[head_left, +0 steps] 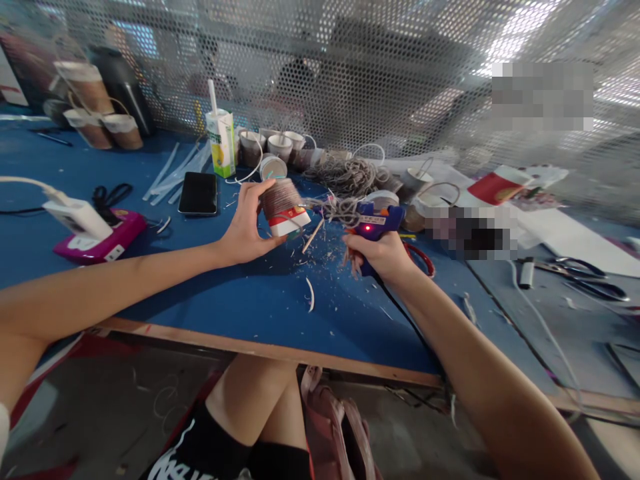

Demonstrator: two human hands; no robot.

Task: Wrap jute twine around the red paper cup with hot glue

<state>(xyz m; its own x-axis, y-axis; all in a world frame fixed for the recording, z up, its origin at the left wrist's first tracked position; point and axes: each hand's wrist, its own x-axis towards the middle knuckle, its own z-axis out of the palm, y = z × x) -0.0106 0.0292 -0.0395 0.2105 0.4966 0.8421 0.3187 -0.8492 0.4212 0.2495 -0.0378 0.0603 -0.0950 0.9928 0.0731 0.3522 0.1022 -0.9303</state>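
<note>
My left hand [250, 223] holds a small cup [286, 208] tilted on its side, thumb and fingers around its ends. Brown cord is wound round much of the cup, and a red and white part shows at its lower end. My right hand [377, 253] is wrapped round a blue glue gun [377, 220] with a small red light lit. Its nozzle side points toward the cup, partly hidden by strands of grey cord [333, 208] that run from the cup. A black cable hangs from the glue gun's grip.
Behind my hands lie a cord heap [353, 175] and several small cups [280, 147]. A drink carton [221, 143], a phone [199, 193] and a magenta power strip [103, 237] are at left. Scissors [575, 270] lie at right. Scraps litter the blue table [240, 300]; a perforated metal screen [320, 67] stands behind.
</note>
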